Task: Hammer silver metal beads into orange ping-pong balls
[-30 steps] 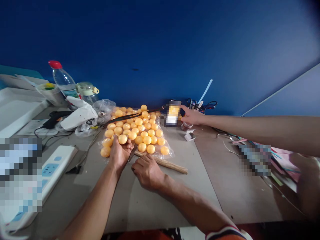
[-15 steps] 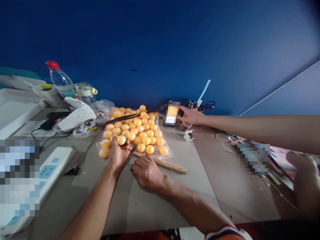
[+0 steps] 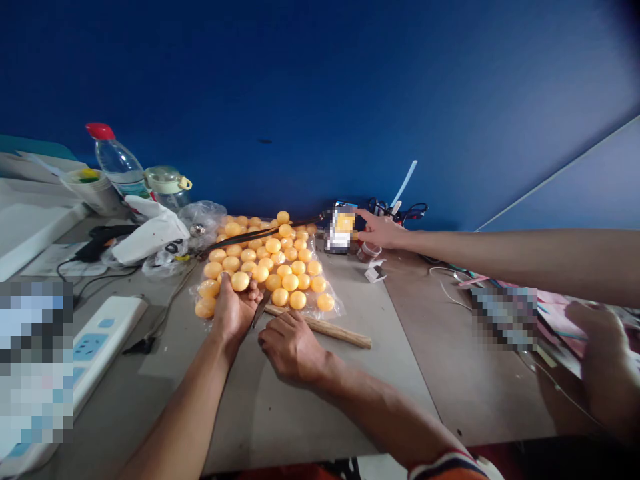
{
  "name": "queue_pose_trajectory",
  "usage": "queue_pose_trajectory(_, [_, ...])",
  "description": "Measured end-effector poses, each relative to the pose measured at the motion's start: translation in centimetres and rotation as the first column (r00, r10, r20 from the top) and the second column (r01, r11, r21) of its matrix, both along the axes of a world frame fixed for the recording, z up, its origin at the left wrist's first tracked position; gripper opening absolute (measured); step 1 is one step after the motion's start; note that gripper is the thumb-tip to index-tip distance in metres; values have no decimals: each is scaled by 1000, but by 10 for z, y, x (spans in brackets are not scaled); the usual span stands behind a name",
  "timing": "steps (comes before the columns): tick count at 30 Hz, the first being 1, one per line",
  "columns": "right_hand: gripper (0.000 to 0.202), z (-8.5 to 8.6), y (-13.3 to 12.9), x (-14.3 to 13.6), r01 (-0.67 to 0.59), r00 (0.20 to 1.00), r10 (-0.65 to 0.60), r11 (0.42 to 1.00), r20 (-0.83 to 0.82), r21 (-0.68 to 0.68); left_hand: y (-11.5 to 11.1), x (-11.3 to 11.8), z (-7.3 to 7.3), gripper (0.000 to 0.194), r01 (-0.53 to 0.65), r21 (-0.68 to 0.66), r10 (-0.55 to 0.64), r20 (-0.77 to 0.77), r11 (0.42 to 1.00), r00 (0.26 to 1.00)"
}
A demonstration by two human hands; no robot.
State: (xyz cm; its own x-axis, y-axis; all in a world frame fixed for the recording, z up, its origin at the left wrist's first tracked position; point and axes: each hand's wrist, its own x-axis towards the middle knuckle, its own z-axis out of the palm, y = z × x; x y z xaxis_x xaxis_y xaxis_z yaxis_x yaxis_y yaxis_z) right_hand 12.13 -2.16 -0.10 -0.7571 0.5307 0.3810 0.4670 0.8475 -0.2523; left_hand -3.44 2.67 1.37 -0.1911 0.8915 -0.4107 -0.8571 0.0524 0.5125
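Many orange balls (image 3: 290, 282) lie on and in a clear plastic bag (image 3: 335, 303) on the table. My left hand (image 3: 235, 303), palm up, holds one orange ball (image 3: 240, 281) between thumb and fingers at the near left of the bag. Close beside it, my right hand (image 3: 290, 343) is closed, its fingers curled; a dark blade-like piece (image 3: 261, 308) stands out between the two hands, and its grip is hidden. A wooden stick (image 3: 340, 331) rests just beyond my right hand. A dark strap (image 3: 250, 235) lies across the balls.
Another person's hand (image 3: 383, 230) touches a phone (image 3: 341, 230) behind the bag. Left are a power strip (image 3: 107, 320), a red-capped bottle (image 3: 117, 160), a jar (image 3: 167, 183) and white plastic (image 3: 153, 239). A small box (image 3: 374, 272) and cables lie right.
The view has shifted very slightly. Both my hands keep nearly the same pose, and the other person's hand is still at the phone.
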Motion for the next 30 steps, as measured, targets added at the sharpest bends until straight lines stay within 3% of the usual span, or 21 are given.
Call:
queue_pose_trajectory(12, [7,-1,0,0,1,1000,-1,1000,9,6,0,2,6,44,-16,-31,15,-16,999,1000])
queue_pose_trajectory(30, [10,-1,-1,0,13,998,-16,999,60,49,2,-2,-2,46,14,-26,-14,3,1000,1000])
